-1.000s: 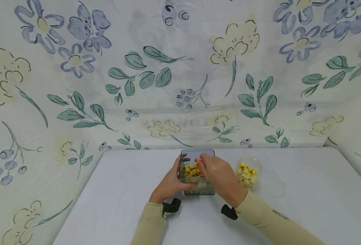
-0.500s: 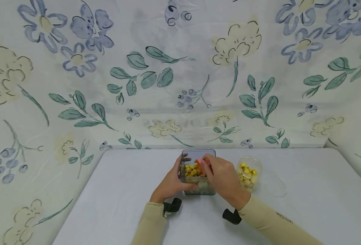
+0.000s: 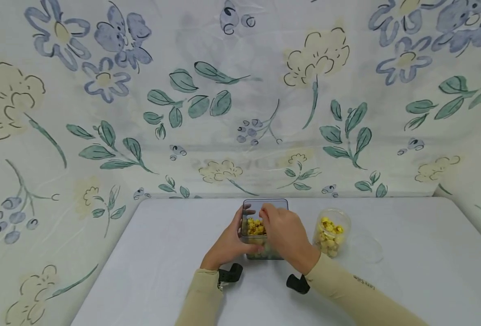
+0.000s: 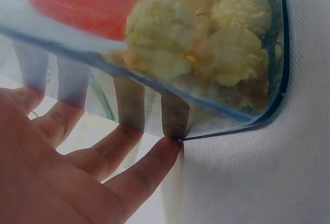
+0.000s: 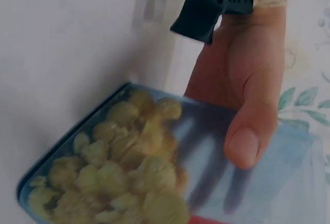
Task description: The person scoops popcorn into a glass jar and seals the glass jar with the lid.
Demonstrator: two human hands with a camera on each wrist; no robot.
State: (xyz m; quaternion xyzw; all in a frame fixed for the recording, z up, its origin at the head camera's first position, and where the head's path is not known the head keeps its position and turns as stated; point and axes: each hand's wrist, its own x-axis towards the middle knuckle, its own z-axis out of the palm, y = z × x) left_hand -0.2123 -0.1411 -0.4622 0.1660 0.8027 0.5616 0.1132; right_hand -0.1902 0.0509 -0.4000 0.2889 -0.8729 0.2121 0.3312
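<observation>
Two hands at square tub [image 3: 265, 206], left hand [image 3: 228, 244] gripping it, right hand [image 3: 283, 233] grasp unclear.

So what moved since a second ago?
The right hand slid a little left over the square container, now hiding the red piece it held. The left hand kept gripping the container's side. The round jar stayed put.
</observation>
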